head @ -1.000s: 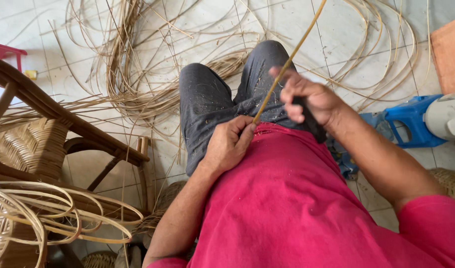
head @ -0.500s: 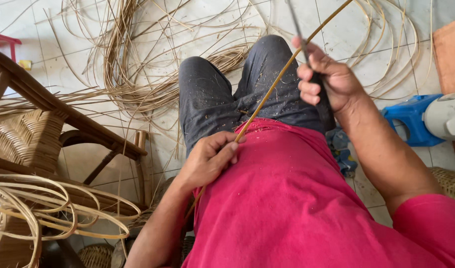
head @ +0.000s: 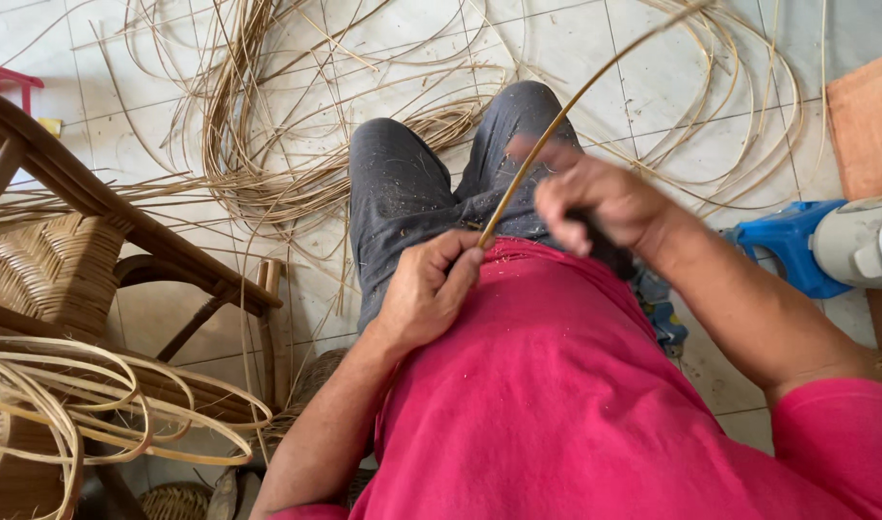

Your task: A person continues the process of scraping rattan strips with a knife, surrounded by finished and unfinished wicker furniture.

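The left hand [head: 429, 294] pinches the near end of a rattan strip [head: 557, 120] at the lap, its length slanting up and away rightward, while the blurred right hand [head: 600, 197], closed on a dark tool, sits beside it.

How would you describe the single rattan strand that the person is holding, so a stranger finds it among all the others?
Start at the red shirt low in the picture. At its upper edge the left hand pinches one thin rattan strand, which rises diagonally to the upper right past the blurred right hand. Unlike the loose coils on the floor, it is taut, lifted and held.
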